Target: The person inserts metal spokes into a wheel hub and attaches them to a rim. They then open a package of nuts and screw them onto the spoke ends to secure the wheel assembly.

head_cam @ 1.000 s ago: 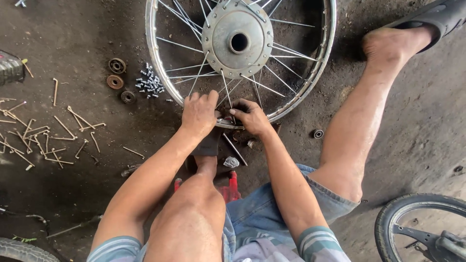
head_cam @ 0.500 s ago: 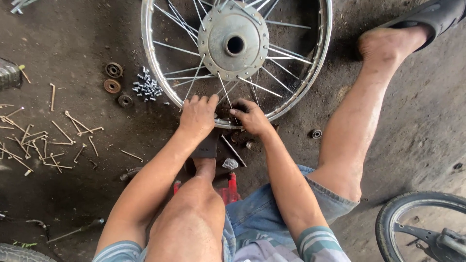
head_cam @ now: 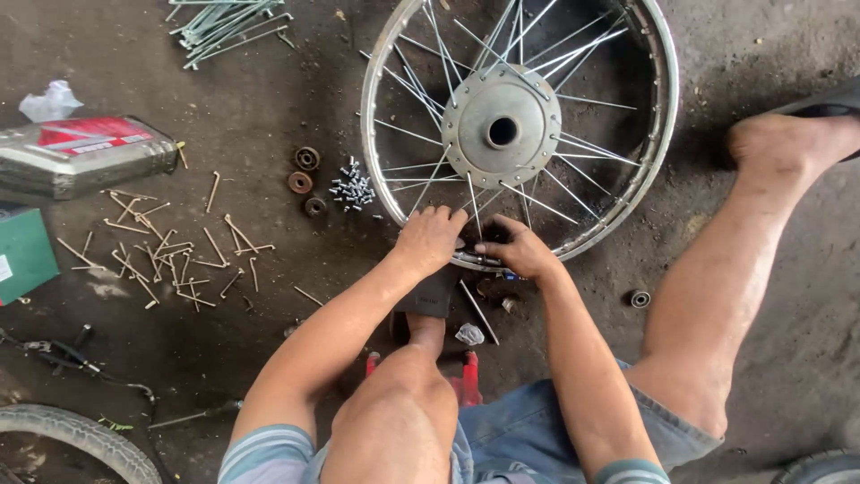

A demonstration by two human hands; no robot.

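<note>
1. Spoked silver metal wheel is lying flat on the dark, dusty concrete floor in the upper centre of the frame, its round grey hub facing up.
2. Left hand and right hand are both pressing on the lower rim, fingers curled together around rim and spoke ends; whether they are pinching a small part, I cannot tell.
3. Judging by its steel, the wheel is looking stiff and fairly heavy, and the thin spokes are likely bending easily, so the rim is seeming the safest hold.
4. Loose rusty spokes are lying scattered at left, small shiny nipples and three dark round rings beside the rim, a grey oil can further left.
</note>
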